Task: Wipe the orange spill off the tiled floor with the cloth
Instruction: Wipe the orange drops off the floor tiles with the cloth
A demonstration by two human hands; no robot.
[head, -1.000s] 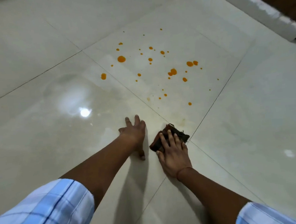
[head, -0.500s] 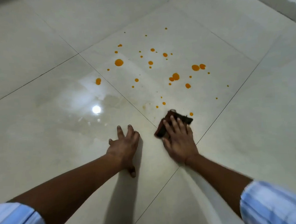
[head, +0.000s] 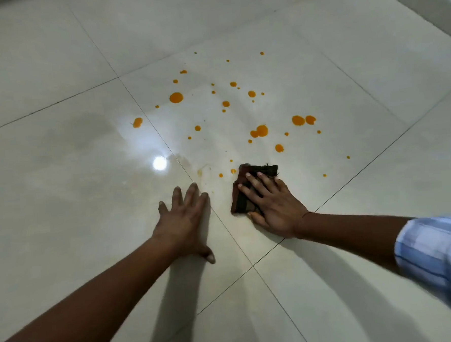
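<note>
Cloth (head: 240, 200) and right hand (head: 276, 207) have slid forward to the spill's nearest droplets. Floor (head: 355, 242) glossy; spill (head: 261, 130) mostly unwiped, scattered beyond the cloth. Left hand (head: 185, 221) flat, fingers spread, holding nothing, likely bracing the lean. Right grip: straight fingers press the folded cloth flat, probably for full contact while pushing.

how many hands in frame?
2: left hand flat on the floor; right hand pressing the cloth at the near edge of the orange spill. None hidden.
</note>
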